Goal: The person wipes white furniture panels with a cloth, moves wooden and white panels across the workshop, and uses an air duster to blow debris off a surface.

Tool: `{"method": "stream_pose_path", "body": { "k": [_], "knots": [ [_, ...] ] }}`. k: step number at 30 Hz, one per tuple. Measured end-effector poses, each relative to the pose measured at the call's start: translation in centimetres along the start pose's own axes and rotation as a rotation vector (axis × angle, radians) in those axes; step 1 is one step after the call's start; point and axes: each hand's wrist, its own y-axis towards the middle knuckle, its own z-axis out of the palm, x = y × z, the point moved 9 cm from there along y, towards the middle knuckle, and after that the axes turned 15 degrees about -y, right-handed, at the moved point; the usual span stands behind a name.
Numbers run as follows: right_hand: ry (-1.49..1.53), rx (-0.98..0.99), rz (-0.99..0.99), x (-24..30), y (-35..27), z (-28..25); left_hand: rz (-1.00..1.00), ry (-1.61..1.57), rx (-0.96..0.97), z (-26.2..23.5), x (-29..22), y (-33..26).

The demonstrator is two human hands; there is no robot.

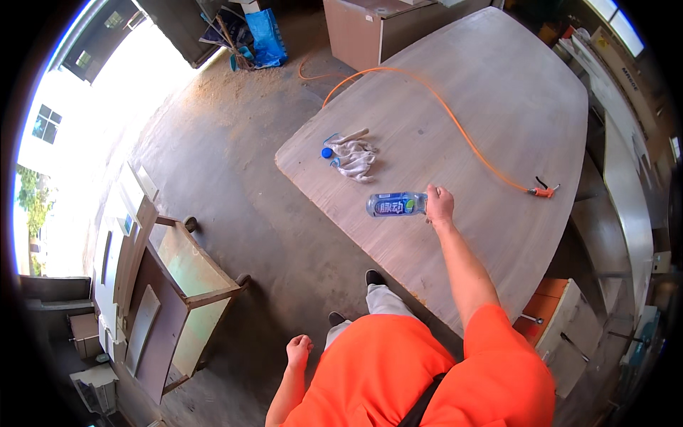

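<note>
My right hand (440,204) is closed around the neck end of a clear plastic bottle (395,205) with a blue label. The bottle is held sideways over the large wooden tabletop (455,142), its base pointing left. Whether it touches the surface I cannot tell. Low beside my body, away from the table, my left hand (299,350) has its fingers curled in, and nothing shows in them. Pale work gloves (356,154) lie crumpled on the tabletop, beyond the bottle to the left. Beside them is a blue cap (326,153) with some clear plastic around it.
An orange air hose (455,121) curves across the tabletop to an orange blow gun (543,191) at the right. To the left stands a wheeled wooden cart (188,299) with boards. A drawer cabinet (562,334) is near my right side; a blue bag (267,39) sits at the back.
</note>
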Motion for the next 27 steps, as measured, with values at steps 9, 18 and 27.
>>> {"method": "stream_pose_path", "body": {
  "k": [9,18,27],
  "knots": [
    [0.821,-0.149,0.04,-5.7,1.8,-3.1,-0.141,0.169,-0.042,-1.3,2.2,-3.3],
    [-0.668,-0.579,-1.057,10.0,-5.6,-4.4,0.02,-0.089,-0.006,4.0,1.5,-4.2],
    [-0.789,-0.554,-1.225,8.2,-6.0,-2.8,-0.041,-0.456,-0.038,-2.9,18.4,-9.1]
  ]
}}
